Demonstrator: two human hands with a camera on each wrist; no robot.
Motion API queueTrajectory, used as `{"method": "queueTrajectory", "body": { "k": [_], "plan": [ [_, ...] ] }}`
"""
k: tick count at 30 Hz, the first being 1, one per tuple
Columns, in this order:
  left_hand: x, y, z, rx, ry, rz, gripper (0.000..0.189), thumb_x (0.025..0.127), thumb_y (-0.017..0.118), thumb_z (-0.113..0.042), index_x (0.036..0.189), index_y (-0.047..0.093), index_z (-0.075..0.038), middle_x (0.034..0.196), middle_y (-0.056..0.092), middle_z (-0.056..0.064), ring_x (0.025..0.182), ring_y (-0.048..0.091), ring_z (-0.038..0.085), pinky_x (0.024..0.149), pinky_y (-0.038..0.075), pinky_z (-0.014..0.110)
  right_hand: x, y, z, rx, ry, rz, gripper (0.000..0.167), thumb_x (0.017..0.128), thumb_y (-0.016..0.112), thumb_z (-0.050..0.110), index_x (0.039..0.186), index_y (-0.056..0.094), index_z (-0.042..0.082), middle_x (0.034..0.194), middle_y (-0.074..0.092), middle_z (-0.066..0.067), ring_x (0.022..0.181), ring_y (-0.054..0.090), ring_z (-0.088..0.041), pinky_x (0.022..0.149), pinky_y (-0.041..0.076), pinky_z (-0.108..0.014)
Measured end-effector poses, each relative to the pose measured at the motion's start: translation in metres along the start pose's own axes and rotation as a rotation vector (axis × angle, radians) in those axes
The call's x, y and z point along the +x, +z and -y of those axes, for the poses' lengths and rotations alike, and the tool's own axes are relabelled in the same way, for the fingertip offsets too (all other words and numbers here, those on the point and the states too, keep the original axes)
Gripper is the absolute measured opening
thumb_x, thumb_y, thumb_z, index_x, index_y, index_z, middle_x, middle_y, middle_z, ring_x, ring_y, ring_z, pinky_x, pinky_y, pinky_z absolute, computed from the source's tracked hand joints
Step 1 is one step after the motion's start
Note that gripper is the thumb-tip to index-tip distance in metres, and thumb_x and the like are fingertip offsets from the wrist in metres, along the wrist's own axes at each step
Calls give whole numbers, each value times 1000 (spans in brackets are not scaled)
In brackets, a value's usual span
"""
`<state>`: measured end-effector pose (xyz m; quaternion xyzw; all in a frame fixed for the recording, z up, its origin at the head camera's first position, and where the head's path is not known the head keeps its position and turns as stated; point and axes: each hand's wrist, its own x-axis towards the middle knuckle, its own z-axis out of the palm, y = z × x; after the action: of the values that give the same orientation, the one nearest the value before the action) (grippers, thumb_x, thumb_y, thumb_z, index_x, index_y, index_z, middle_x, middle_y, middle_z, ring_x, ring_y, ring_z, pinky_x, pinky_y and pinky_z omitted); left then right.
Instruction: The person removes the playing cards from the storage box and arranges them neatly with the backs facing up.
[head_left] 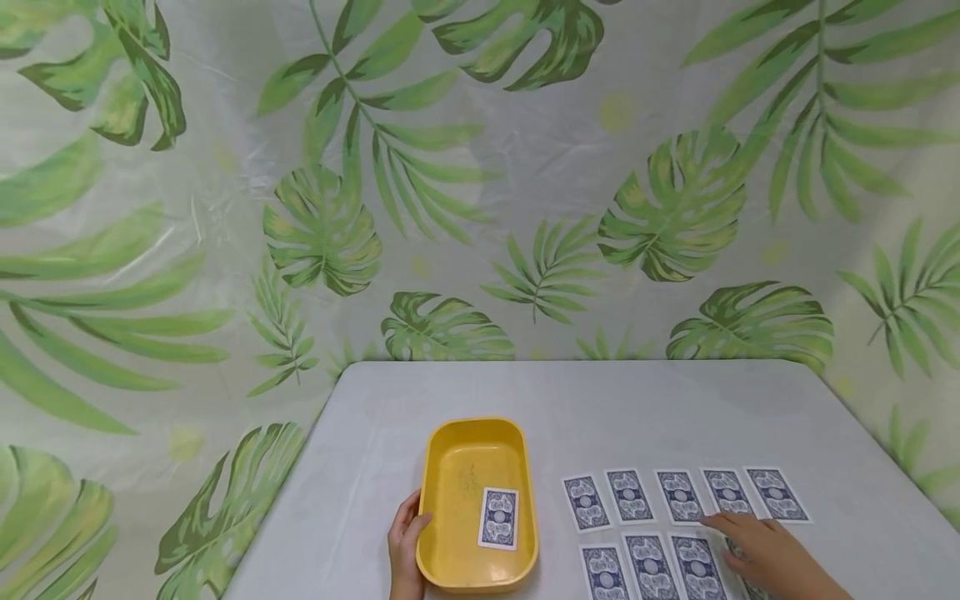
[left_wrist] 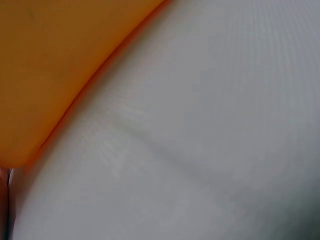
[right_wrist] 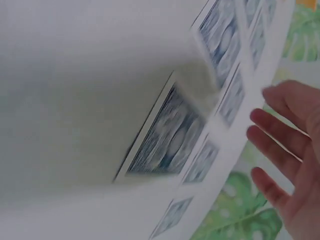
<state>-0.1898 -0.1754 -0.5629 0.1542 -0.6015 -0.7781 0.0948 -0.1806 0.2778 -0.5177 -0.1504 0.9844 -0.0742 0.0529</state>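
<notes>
A yellow tray (head_left: 438,500) stands on the white table, with one blue-backed playing card (head_left: 498,518) lying face down inside it. My left hand (head_left: 406,546) grips the tray's left side, its thumb over the rim. To the right of the tray, two rows of playing cards (head_left: 630,496) lie face down. Over the right end of the near row hovers my right hand (head_left: 776,554), fingers spread and holding nothing. It partly covers a card (right_wrist: 167,137) of that row. The tray's orange-looking wall (left_wrist: 60,65) fills a corner of the left wrist view.
The white tabletop (head_left: 600,408) extends behind the tray and the cards. A leaf-patterned sheet (head_left: 540,167) hangs behind the table and at both sides. The lower frame edge cuts off the near row of cards.
</notes>
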Motion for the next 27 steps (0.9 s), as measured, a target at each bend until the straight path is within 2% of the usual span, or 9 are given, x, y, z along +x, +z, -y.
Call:
{"method": "queueTrajectory", "body": {
  "k": [4,6,11,12,15,20,25,27],
  "plan": [
    [-1,0,1,10,-1,-4,46,87,49,-10,131,43,-1,139,41,17,113,51,8,88,45,17,9,-9,38,42,14,-97,25,77,67,19,101,65,18,97,67,4,94,61,-21,86,46,-45],
    [-1,0,1,7,-1,-7,45,87,49,-10,131,44,-1,140,41,17,113,51,8,88,45,17,14,-11,56,51,-49,-192,20,77,66,15,97,66,19,91,68,7,86,63,-16,81,49,-39],
    [0,0,0,0,4,-13,45,87,49,-9,131,44,0,140,41,16,113,50,6,87,44,14,30,-8,94,4,-305,-513,19,73,69,7,88,68,19,80,67,9,74,62,-10,65,51,-27],
    [0,0,0,-1,5,-11,45,87,49,-9,131,44,0,140,41,17,114,50,7,87,44,14,34,-8,101,7,-341,-560,20,72,69,6,87,68,19,79,67,9,73,62,-9,63,50,-26],
    [-1,-1,0,4,1,-5,45,87,49,-9,131,44,-1,141,40,16,117,49,10,87,44,14,45,-9,125,29,-408,-636,23,70,69,3,86,68,19,78,67,10,71,61,-8,62,49,-25],
    [-1,-2,0,11,-5,-3,46,87,49,-10,132,43,-2,141,40,15,120,47,14,88,44,15,62,-13,165,94,-374,-617,27,73,68,5,93,67,21,87,66,13,75,59,-5,68,51,-24],
    [1,-2,1,5,-3,-2,46,87,50,-10,131,44,-1,141,40,15,116,48,8,86,43,12,78,-11,195,97,-398,-619,35,74,70,15,108,64,17,106,65,5,95,61,-13,80,50,-33],
    [1,-2,1,8,-1,-4,45,86,50,-9,131,44,-1,141,40,16,114,49,4,86,43,11,84,-10,206,83,-398,-575,42,75,69,20,116,60,13,115,62,1,104,58,-16,87,47,-36]
  ]
}}
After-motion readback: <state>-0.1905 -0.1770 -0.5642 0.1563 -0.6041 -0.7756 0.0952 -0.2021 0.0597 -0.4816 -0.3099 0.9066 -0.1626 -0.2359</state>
